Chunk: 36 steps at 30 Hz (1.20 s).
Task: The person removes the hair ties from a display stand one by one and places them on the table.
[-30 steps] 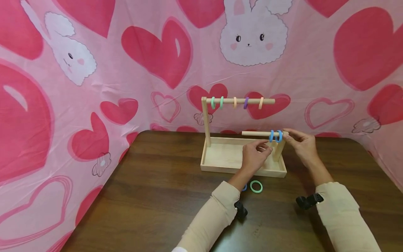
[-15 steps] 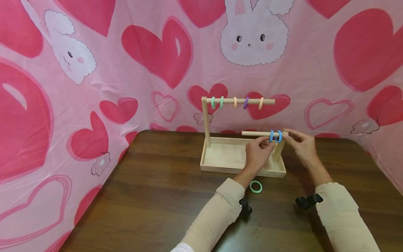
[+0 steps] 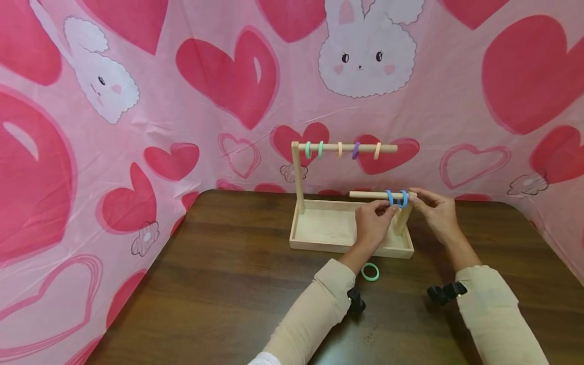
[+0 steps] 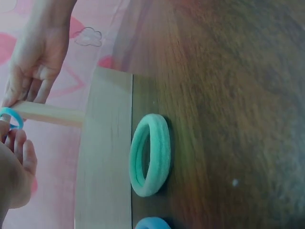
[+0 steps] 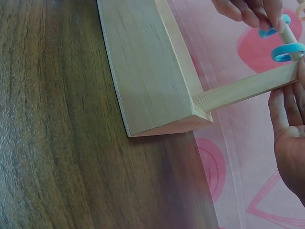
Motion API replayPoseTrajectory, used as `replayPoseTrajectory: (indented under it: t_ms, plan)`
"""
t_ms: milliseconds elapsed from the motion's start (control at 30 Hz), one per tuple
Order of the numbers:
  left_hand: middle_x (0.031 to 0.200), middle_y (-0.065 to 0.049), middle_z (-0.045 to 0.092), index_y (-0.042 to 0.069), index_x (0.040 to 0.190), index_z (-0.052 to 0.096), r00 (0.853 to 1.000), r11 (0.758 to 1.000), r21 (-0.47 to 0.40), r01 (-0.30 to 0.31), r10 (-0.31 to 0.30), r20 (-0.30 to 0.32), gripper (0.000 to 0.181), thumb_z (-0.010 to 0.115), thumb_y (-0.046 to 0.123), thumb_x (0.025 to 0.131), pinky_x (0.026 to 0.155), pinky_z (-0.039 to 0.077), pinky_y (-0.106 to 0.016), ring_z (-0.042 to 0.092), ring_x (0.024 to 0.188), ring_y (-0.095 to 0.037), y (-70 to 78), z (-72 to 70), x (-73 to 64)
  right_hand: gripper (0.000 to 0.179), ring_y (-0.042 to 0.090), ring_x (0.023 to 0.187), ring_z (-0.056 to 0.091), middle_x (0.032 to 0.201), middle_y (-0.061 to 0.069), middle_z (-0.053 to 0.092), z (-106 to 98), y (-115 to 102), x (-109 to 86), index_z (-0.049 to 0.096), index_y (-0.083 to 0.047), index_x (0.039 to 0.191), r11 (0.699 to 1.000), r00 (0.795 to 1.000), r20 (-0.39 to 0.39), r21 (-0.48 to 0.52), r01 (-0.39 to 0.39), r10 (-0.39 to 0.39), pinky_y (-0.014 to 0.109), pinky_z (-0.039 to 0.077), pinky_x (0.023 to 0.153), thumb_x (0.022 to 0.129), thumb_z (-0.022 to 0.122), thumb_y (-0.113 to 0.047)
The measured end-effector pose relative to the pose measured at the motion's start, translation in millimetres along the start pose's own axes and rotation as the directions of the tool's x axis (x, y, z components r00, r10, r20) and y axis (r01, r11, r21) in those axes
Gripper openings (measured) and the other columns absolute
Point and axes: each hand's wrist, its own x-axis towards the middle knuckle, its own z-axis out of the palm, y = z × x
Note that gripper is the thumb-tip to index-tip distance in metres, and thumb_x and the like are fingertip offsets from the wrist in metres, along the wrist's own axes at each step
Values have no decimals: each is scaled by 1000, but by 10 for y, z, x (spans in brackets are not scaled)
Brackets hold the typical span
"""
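The nearer blue ring (image 3: pixel 390 199), a matte round band, hung on the lower dowel (image 3: pixel 369 194) above the right end of the wooden tray (image 3: pixel 319 247); its hole faced along the dowel. That smooth, round, pale rod had its long axis parallel to the tray's long side, its free end pointing toward the tray's left end. The left hand (image 3: pixel 374 225) pinched this ring between thumb and fingertips, above the tray. A second blue ring (image 5: pixel 286 49) circled the dowel beside the squared, grained short post (image 5: pixel 248 89) at the tray's right end, and the right hand (image 3: pixel 439 213) held the top of that post. Above the tray, the upper dowel (image 3: pixel 388 148) ran rightward from the tall post (image 3: pixel 298 175), carrying two mint, two peach and one purple ring (image 3: pixel 355 151). In front of the tray, a fuzzy green ring (image 4: pixel 161 157) lay on the dark wood-grained table (image 3: pixel 219 284), near a partly visible loose blue ring (image 4: pixel 152 223). Behind the tray hung a creased pink cloth (image 3: pixel 201 111), printed with hearts and rabbits.
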Motion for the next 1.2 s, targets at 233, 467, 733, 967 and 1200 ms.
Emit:
replayPoseTrajectory:
  t_ms: [233, 467, 733, 967, 1200]
  plan:
    - [88, -9, 80, 3, 98, 80, 998, 995, 75, -58, 56, 18, 12, 74, 13, 93, 64, 45, -1, 66, 71, 0, -30, -26, 7, 26, -13, 92, 67, 93, -26, 76, 1, 6, -7, 78, -7, 114, 1000, 1000, 6, 13, 0, 0, 3, 50, 80, 93, 67, 4]
    - [90, -8, 80, 4, 101, 80, 997, 991, 106, -79, 78, 21, 12, 73, 9, 93, 68, 46, -1, 74, 78, -7, -38, -60, 12, 24, -12, 91, 68, 92, -26, 76, 10, -16, -18, 79, -9, 112, 1000, 1000, -3, 18, 6, -6, 4, 50, 80, 93, 68, 3]
    - [90, -12, 80, 1, 100, 79, 998, 998, 38, -58, 58, 8, 12, 73, 9, 93, 68, 49, -4, 75, 79, -10, -64, -120, 8, 25, -12, 89, 68, 92, -24, 76, 11, -10, -15, 79, -7, 111, 999, 1000, -6, 43, 18, -18, 4, 51, 79, 93, 67, 6]
    - [85, -13, 79, 0, 99, 79, 999, 999, 16, -32, 32, -19, 13, 71, 9, 94, 64, 49, -6, 72, 73, -8, -113, -195, 13, 26, -11, 89, 69, 91, -22, 77, 10, -10, -20, 79, -5, 112, 997, 1000, 0, 73, 21, -21, 4, 51, 79, 92, 66, 7]
    - [87, -15, 79, -2, 102, 78, 1000, 1000, -26, -3, 3, -19, 15, 68, 8, 96, 64, 50, -7, 75, 76, -12, -137, -283, 13, 26, -10, 88, 69, 91, -21, 77, 13, -13, -20, 79, -8, 110, 996, 1000, 4, 87, 13, -13, 4, 51, 79, 92, 67, 7]
